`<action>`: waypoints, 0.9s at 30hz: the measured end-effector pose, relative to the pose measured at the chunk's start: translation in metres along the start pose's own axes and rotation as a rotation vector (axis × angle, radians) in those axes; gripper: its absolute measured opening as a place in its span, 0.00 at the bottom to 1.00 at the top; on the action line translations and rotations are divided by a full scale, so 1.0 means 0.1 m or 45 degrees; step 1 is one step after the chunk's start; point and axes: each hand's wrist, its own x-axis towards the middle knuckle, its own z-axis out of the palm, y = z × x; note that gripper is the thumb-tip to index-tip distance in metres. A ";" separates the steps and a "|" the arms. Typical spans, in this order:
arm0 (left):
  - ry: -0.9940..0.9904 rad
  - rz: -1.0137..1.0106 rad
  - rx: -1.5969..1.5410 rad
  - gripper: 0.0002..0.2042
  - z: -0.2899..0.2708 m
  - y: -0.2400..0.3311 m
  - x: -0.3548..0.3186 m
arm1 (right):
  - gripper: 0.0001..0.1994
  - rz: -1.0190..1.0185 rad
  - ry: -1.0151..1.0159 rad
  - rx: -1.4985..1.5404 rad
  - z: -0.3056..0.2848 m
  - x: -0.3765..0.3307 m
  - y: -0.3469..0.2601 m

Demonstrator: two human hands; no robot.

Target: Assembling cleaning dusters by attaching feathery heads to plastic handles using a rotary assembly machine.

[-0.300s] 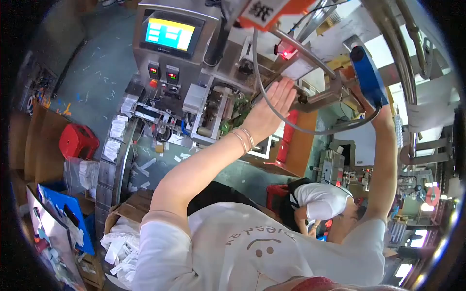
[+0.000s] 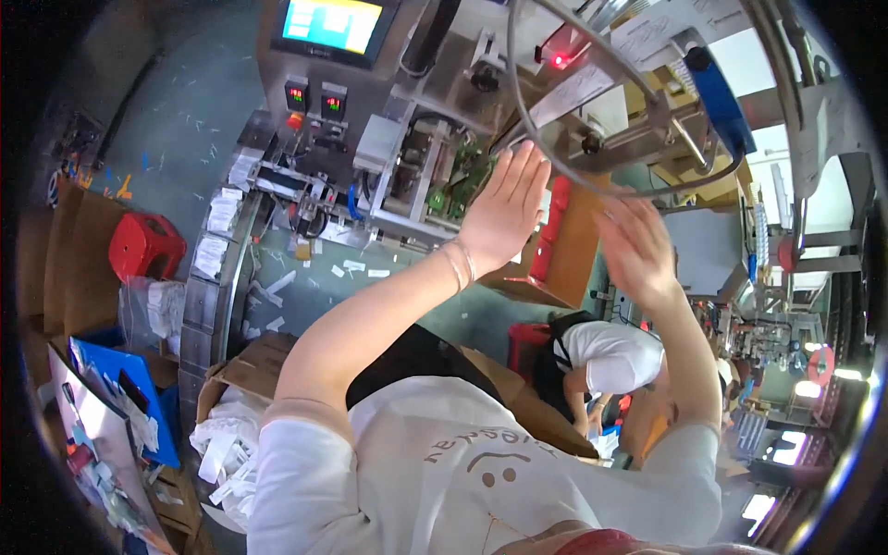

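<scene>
My left hand (image 2: pixel 502 208), with thin bracelets at the wrist, is held flat with its fingers stretched out and holds nothing. It hovers beside the green part (image 2: pixel 464 180) of a metal machine, close to a white printed strip (image 2: pixel 575 92). My right hand (image 2: pixel 640 248) is somewhat blurred, its fingers loosely apart and nothing visible in it. It hangs just below a looped grey cable (image 2: pixel 689 188) and a blue sensor housing (image 2: pixel 721 100). A small sensor with a red light (image 2: pixel 559 55) sits above the strip.
A lit screen (image 2: pixel 333 25) tops the machine's steel cabinet. A curved conveyor (image 2: pixel 205 319) carries white packets at left, near a red stool (image 2: pixel 145 245). A carton (image 2: pixel 575 254) with red inside stands beyond my hands. A co-worker in white (image 2: pixel 610 359) bends over at right. White packets (image 2: pixel 227 462) fill another box.
My right hand has come down from behind the blue sensor housing into plain sight. My left hand has drawn back slightly from the white strip. The view has shifted, and an orange part is gone from it.
</scene>
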 end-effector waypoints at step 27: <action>-1.098 -1.269 -0.235 0.31 0.40 1.03 -5.25 | 0.32 -0.013 -0.293 -0.613 1.64 0.46 0.09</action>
